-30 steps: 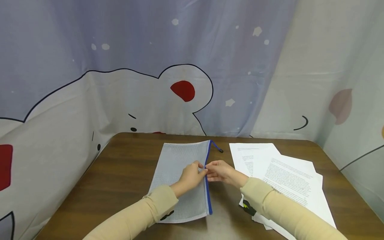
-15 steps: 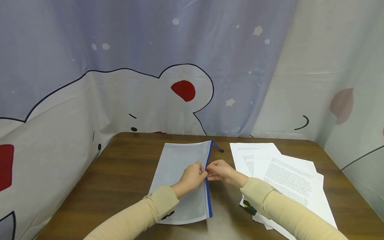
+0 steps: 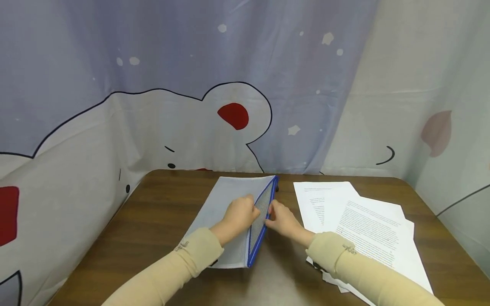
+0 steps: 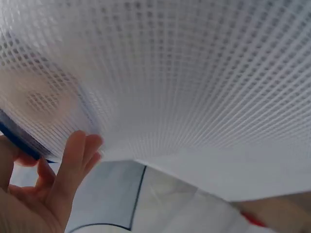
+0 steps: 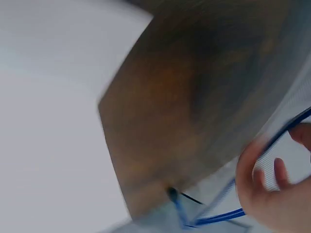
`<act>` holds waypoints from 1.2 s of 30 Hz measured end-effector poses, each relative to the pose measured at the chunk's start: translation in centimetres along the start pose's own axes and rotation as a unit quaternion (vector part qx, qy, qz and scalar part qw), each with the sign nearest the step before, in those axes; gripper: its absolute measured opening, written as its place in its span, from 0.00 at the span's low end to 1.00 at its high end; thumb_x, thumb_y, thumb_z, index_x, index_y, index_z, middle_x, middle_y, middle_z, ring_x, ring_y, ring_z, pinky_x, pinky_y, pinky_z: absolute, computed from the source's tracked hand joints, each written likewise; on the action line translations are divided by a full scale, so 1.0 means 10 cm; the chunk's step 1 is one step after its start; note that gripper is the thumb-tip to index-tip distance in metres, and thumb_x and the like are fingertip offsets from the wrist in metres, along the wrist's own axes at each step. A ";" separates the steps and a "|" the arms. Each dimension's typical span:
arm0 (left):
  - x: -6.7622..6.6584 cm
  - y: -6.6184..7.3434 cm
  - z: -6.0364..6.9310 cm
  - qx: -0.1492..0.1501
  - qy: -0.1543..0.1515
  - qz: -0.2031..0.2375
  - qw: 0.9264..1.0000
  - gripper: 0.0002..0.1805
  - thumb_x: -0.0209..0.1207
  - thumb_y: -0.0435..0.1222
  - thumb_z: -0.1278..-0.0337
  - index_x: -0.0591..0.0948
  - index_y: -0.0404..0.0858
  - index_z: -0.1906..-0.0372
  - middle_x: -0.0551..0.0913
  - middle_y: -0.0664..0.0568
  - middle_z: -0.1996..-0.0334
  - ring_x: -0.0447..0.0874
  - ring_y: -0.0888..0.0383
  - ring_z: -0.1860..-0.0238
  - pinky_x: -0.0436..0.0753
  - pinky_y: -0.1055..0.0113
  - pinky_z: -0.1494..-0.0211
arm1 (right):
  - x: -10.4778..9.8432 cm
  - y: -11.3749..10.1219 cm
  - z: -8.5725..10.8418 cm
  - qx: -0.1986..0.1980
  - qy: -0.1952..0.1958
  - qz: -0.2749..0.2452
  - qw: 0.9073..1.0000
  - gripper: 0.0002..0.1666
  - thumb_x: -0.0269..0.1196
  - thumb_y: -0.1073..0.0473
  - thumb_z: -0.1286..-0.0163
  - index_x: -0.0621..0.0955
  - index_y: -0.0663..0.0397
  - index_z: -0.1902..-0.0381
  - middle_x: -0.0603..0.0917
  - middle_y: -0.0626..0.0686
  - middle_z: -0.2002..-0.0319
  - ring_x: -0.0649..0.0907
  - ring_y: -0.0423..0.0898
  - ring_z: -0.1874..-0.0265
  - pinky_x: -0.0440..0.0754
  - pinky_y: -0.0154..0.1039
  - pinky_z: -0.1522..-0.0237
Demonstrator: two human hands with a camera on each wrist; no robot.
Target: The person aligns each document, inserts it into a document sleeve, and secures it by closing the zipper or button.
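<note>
A whitish mesh zip pouch (image 3: 226, 195) with blue edging lies on the brown table, its mouth spread open toward the right. My left hand (image 3: 238, 214) grips the upper edge of that mouth. On the lower blue edge, my right hand (image 3: 284, 220) holds the other side. The left wrist view has the mesh close up, with fingers of the left hand (image 4: 58, 189) against it. In the right wrist view, the right hand (image 5: 272, 199) pinches the blue edge, and a blue zip pull with a dark tip (image 5: 172, 193) hangs beyond it.
Several printed paper sheets (image 3: 369, 231) lie overlapping on the right of the table (image 3: 153, 212), partly under the right sleeve (image 3: 367, 270). A printed curtain (image 3: 183, 127) stands right behind the table and along its sides.
The two edges of the pouch have been pulled apart, so its mouth now gapes and the inside shows. The left hand moved slightly up and left. The paper sheets stayed in place.
</note>
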State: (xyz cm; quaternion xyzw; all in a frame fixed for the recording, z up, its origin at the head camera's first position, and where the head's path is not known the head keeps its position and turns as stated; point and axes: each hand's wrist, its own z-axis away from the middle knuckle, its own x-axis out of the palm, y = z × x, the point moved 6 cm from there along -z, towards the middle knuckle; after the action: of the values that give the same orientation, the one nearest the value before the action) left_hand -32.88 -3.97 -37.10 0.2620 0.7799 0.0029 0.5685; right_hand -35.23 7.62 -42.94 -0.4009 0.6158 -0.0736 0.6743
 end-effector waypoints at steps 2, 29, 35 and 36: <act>-0.01 0.05 0.01 0.018 0.005 -0.034 0.999 0.10 0.59 0.31 0.52 0.70 0.36 0.80 0.68 0.54 0.86 0.63 0.62 0.85 0.72 0.70 0.83 | 0.04 -0.11 0.01 -0.082 0.009 0.141 0.987 0.19 0.64 0.60 0.39 0.74 0.65 0.53 0.78 0.60 0.57 0.80 0.53 0.61 0.82 0.42 0.62; 0.34 0.35 0.13 0.121 -0.158 -0.051 0.979 0.06 0.57 0.28 0.43 0.83 0.30 0.69 0.83 0.46 0.72 0.81 0.58 0.72 0.81 0.74 0.68 | 0.31 0.07 -0.02 -0.069 -0.231 0.211 0.947 0.29 0.58 0.53 0.32 0.70 0.60 0.37 0.66 0.62 0.33 0.61 0.64 0.31 0.56 0.60 0.30; 0.44 0.23 0.05 0.058 -0.180 0.005 0.982 0.06 0.62 0.31 0.47 0.82 0.29 0.68 0.85 0.45 0.70 0.81 0.58 0.73 0.80 0.74 0.69 | 0.08 0.17 0.05 -0.103 -0.228 0.188 0.950 0.33 0.54 0.50 0.29 0.63 0.62 0.33 0.60 0.65 0.30 0.58 0.65 0.30 0.58 0.58 0.31; 0.45 0.19 0.04 0.047 -0.182 0.005 0.982 0.06 0.63 0.31 0.48 0.82 0.30 0.68 0.85 0.46 0.70 0.81 0.58 0.72 0.80 0.74 0.68 | 0.01 0.20 0.06 -0.099 -0.224 0.189 0.951 0.34 0.53 0.50 0.29 0.62 0.62 0.32 0.60 0.65 0.30 0.57 0.66 0.30 0.57 0.60 0.31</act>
State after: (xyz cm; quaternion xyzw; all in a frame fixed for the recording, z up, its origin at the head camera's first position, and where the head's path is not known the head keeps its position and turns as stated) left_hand -32.77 -0.62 -40.68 0.2888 0.6612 -0.0785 0.6879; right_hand -35.42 9.20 -44.28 -0.3483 0.5173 0.2086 0.7534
